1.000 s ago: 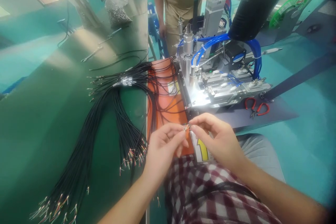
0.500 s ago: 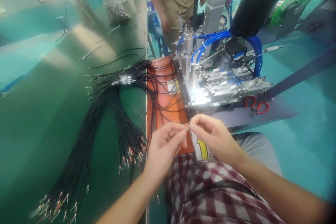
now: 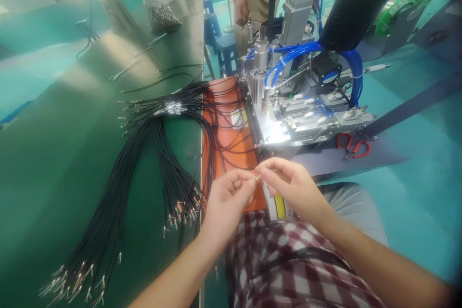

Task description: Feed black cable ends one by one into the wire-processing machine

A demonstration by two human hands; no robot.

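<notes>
Left hand (image 3: 227, 199) and right hand (image 3: 294, 185), fingers (image 3: 249, 186) pinched on thin, pale wire ends (image 3: 258, 177). Left of the fingers: two black cable bundles (image 3: 113, 192).

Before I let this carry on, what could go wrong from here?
The thin wires, barely visible between the left hand and right hand, could slip or bend. The left hand might snag the black cables draped over the orange surface beside it. The red-handled pliers, lying on the grey ledge, could get knocked off.

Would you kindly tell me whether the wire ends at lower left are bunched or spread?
Spread: the wire ends fan out at different angles from black cables.
</notes>
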